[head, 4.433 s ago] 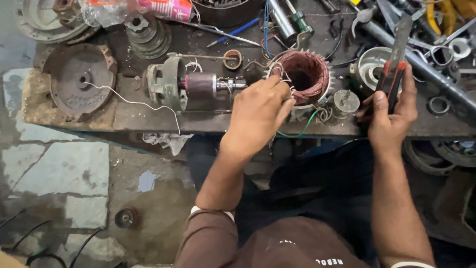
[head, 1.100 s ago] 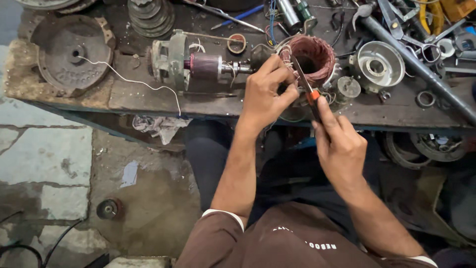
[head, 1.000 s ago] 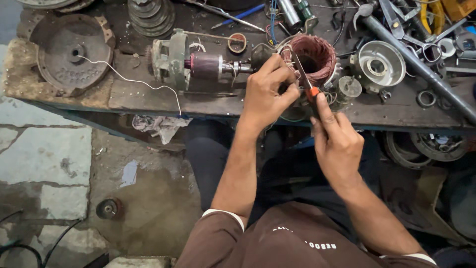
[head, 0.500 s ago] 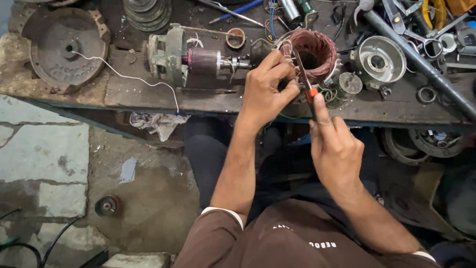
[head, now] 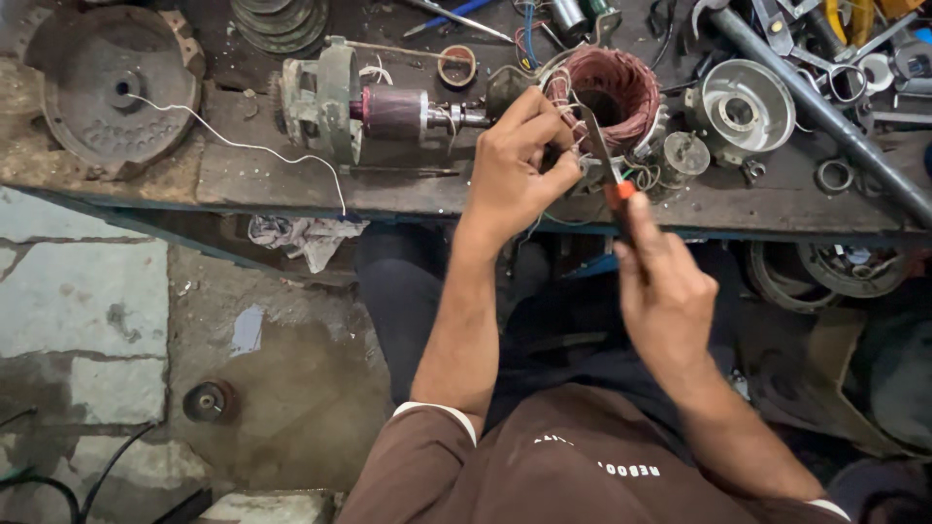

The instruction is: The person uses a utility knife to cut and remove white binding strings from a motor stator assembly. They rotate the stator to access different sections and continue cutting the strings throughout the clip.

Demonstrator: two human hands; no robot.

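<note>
A round stator with reddish copper windings (head: 614, 89) sits near the front edge of a dirty workbench (head: 243, 180). My left hand (head: 519, 160) grips the stator's near left rim, fingers among its loose wire ends. My right hand (head: 665, 291) holds scissors (head: 604, 160) with an orange-red handle. Their blades point up into the wire ends at the stator's near side. Left of the stator lies a motor rotor with its end cover and shaft (head: 374, 107).
A round metal end cover (head: 102, 87) with a white wire (head: 262, 150) lies at the bench's left. A bearing housing (head: 738, 105), a long pipe (head: 825, 112), rings and hand tools crowd the right. A crumpled rag (head: 301, 238) hangs under the bench. A small disc (head: 206, 400) lies on the stone floor.
My right hand left the tool pile at the right and brought the scissors to the stator's wires. Over the last second both hands barely move; the view shifted slightly.
</note>
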